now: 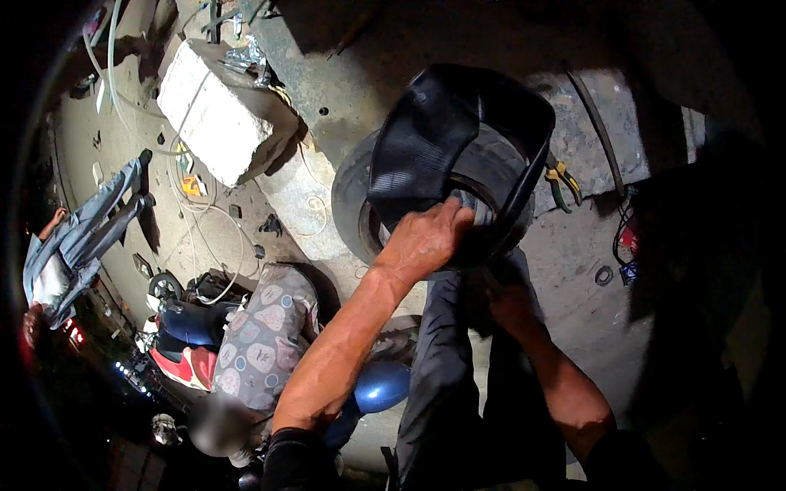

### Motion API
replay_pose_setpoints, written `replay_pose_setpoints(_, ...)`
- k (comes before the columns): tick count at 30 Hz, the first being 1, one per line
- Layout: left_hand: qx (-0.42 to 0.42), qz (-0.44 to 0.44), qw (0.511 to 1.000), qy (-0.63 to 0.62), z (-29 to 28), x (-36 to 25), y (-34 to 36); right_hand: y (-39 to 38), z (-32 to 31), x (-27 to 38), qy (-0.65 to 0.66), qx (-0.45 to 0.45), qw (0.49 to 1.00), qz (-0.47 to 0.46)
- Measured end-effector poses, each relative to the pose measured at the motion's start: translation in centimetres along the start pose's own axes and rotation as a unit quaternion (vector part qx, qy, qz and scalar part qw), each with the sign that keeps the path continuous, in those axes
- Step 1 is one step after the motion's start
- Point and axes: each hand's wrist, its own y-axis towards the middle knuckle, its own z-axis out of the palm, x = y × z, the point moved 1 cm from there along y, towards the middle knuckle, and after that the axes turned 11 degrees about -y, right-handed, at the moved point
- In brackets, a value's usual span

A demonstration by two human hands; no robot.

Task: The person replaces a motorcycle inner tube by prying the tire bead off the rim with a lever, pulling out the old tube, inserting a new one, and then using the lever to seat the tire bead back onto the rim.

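Note:
A limp black rubber inner tube (422,139) lies looped over a tyre (350,192) on the ground in front of me. My left hand (430,235) reaches in at the tyre's centre, its fingers curled against the tube's lower edge and closed on it. Close to the near right side of the tyre is my right hand (509,303), low and in deep shadow; its fingers are hidden. Pliers (563,185) with yellow and dark green handles lie just right of the tyre.
A white stone block (225,110) stands at the upper left, near a pale coiled hose (196,209). A long bar (598,131) lies at the upper right. A person in a patterned shirt (266,335) bends down at the left beside a motorcycle (184,323); another person (82,237) is farther off.

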Motion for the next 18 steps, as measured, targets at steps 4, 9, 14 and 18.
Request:
replay_pose_setpoints(4, -0.033, -0.078, 0.993, -0.084, 0.7, -0.2, 0.1, 0.0, 2.5, -1.9, -0.07, -0.042, 0.995, -0.054)
replay_pose_setpoints(9, -0.01, -0.019, 0.998, -0.054, -0.7, -0.7, -0.8, 0.2, -2.2, 0.9, 0.053, -0.103, 0.992, -0.049)
replay_pose_setpoints(14, 0.006, 0.023, 0.998, -0.05, 0.2, 0.9, -0.9, 0.1, -2.9, 1.3, 0.048, -0.13, 0.986, -0.091)
replay_pose_setpoints(18, -0.014, 0.017, 0.996, -0.082, 0.5, 0.7, 0.0, 0.0, 0.0, -0.7, -0.017, -0.117, 0.987, -0.108)
